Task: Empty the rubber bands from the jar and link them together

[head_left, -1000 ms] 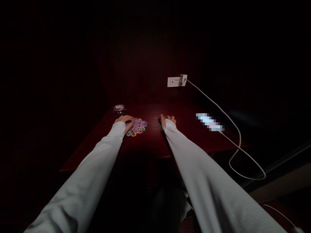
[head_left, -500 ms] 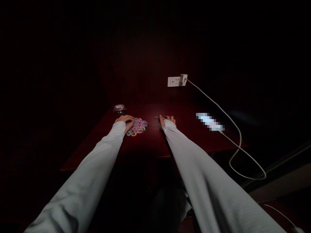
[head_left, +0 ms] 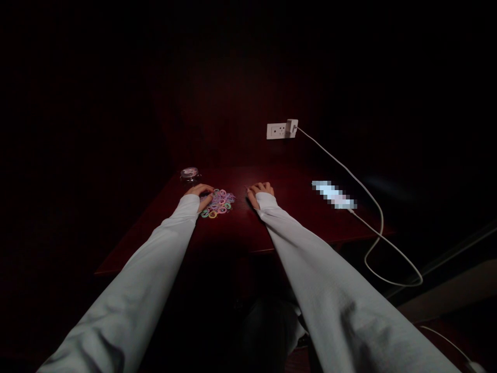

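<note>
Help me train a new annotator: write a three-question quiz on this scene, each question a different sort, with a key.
1. Which of the person's hands is nearer the pile of colourful bands?
2. True or false: the white charger is plugged into the wall socket.
3. Fill in: near the far left corner of the table stands a small ____.

Key:
1. The left hand.
2. True.
3. Jar.

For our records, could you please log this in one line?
left hand: at coloured loops; right hand: right of loops; jar: beyond left hand
</note>
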Tool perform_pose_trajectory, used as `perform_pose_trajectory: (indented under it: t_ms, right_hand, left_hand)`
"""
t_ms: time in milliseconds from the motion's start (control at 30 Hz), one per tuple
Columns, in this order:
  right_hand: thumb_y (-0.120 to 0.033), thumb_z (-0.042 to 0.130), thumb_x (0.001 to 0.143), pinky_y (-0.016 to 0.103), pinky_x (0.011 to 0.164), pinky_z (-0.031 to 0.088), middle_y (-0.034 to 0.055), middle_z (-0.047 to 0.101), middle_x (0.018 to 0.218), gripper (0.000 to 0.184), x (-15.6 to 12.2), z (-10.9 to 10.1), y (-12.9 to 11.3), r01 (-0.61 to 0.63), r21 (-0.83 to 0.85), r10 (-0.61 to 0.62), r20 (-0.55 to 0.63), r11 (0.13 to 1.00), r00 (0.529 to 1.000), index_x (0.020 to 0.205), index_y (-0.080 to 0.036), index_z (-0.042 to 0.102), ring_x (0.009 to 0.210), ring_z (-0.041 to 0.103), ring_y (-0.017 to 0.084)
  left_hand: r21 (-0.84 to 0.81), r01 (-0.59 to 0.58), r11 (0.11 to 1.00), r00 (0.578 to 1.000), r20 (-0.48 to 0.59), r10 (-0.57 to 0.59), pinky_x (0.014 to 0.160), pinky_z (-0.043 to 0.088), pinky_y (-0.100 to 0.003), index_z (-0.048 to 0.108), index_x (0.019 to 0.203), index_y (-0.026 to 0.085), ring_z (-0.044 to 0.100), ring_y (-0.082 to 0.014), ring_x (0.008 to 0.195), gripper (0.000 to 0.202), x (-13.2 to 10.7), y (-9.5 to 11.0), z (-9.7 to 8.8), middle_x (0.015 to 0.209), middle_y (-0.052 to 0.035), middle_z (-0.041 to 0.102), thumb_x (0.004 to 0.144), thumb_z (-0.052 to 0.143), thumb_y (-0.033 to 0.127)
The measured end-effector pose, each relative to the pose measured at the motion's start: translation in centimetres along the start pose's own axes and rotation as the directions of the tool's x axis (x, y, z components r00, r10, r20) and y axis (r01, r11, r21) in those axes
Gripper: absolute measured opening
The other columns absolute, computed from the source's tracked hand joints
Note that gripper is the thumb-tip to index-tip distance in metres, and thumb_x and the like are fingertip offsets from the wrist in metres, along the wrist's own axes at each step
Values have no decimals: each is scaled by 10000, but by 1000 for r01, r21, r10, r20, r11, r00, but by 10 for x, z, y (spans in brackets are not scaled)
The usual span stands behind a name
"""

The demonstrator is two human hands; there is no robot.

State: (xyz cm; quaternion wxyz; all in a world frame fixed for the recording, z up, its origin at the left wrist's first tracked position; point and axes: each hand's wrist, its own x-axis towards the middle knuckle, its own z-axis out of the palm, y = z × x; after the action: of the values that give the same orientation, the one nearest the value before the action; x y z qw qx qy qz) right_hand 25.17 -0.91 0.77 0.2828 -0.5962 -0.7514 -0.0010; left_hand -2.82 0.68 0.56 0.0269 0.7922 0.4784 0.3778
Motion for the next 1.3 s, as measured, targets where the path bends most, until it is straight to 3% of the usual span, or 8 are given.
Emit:
perform_pose_trajectory:
  t_ms: [167,300,433,733,933,1300]
  right_hand:
    - [-273,555,1008,453,1026,393,140,697,1309,355,1,6,-2,312,-42,-311,10,949,950,1289,-222,765,1218,475,319]
    - [-241,551,992,446,1022,374,137,703,1290,385,4,11,-4,404,-72,-404,19,912,915,1319,-212,752,1199,485,313]
    - [-235,553,982,449,1035,354,142,715,1254,393,7,12,-6,469,-101,-468,43,877,883,1322,-188,746,1197,494,318]
    - [-215,566,970,437,1031,350,131,719,1275,367,4,6,-9,422,-82,-418,60,903,907,1283,-210,758,1214,507,315]
    - [-218,560,965,437,1026,355,127,723,1266,374,3,5,-9,396,-50,-393,59,917,918,1284,-215,757,1211,504,316]
    - [-217,549,979,429,1041,348,118,721,1298,373,0,3,-7,393,-50,-389,64,918,919,1295,-206,748,1224,493,311]
  left_hand:
    - [47,13,999,1000,-3,-13,1012,560,-411,762,1050,253,730,-278,1053,387,-1,0,7,1136,-60,799,790,739,539]
    - [39,13,999,1000,23,-14,1038,568,-424,786,1097,260,735,-295,1110,449,-1,-3,12,1198,-63,798,735,796,525]
    - [-8,-17,1000,995,100,18,1114,551,-418,798,1156,258,726,-296,1205,442,-3,-4,8,1280,-57,787,773,776,477]
    - [-64,2,998,994,114,5,1079,571,-435,777,1179,194,740,-312,1173,454,-5,-8,4,1279,-126,786,797,731,436]
    - [-96,42,994,997,74,-35,1059,572,-419,774,1131,214,756,-295,1106,394,-6,-3,2,1204,-97,815,791,717,404]
    - [-71,106,992,994,-15,-107,880,584,-372,786,1061,198,747,-279,913,379,-4,-5,5,980,-86,821,834,633,461]
